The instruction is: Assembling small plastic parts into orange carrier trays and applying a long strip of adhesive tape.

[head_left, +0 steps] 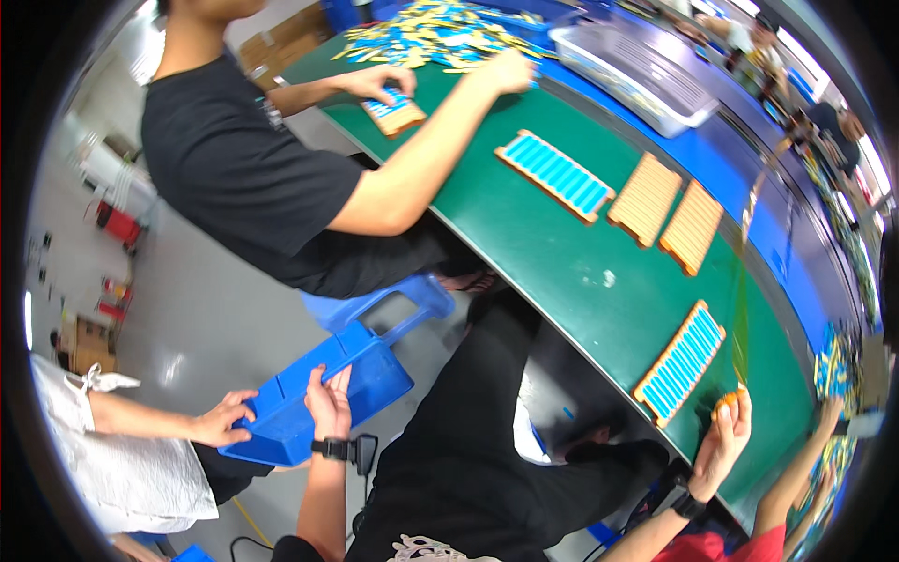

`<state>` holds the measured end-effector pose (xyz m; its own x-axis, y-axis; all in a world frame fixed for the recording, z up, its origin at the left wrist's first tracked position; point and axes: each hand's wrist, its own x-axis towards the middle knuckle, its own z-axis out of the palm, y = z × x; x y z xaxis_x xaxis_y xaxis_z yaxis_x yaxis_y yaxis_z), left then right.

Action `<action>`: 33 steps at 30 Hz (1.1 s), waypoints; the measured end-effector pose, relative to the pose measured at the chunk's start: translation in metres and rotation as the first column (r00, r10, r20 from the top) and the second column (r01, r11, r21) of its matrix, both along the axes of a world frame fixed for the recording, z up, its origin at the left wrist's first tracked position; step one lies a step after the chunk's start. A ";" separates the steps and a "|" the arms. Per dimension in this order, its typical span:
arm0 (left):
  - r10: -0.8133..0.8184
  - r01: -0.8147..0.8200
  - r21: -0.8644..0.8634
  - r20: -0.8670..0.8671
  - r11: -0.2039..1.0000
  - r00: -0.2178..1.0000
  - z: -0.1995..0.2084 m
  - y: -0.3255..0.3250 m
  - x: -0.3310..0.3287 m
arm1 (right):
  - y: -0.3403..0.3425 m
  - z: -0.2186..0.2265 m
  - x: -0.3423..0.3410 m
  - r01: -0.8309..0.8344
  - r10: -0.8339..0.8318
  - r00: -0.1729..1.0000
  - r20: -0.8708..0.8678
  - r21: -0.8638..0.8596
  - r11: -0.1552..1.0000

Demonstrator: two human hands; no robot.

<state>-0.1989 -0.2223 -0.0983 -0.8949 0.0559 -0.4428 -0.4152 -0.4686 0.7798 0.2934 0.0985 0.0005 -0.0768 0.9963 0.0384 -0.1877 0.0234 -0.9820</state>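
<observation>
My left hand (pixel 330 403) is at the near side of a blue plastic bin (pixel 379 382), its fingers against the wall. A person in white has a hand on the bin's other end. Over the green table's near right edge, my right hand (pixel 723 438) is closed on a small orange thing (pixel 726 403). A long, thin, see-through greenish strip (pixel 741 328) rises from it. Beside this hand lies an orange slotted tray (pixel 682 365) filled with blue pieces. What the orange thing is, I cannot make out.
On the green table (pixel 562 262) lie another tray with blue pieces (pixel 557 175) and two plain orange trays (pixel 646 199). A co-worker in black works at a tray (pixel 395 116) by a yellow and blue pile (pixel 440 36). A clear lidded box (pixel 632 75) and a blue stool (pixel 421 304) stand nearby.
</observation>
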 end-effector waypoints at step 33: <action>-0.968 0.863 0.482 0.102 -0.153 -0.229 0.045 0.148 0.161 | -0.010 0.012 -0.020 -0.005 0.006 0.991 -0.132 0.009 1.000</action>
<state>-0.0381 -0.0739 -0.0532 0.4525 0.7701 -0.4497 -0.6611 0.6281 0.4104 0.2738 0.0884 0.0125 -0.0760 0.9955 0.0571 -0.3154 0.0303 -0.9485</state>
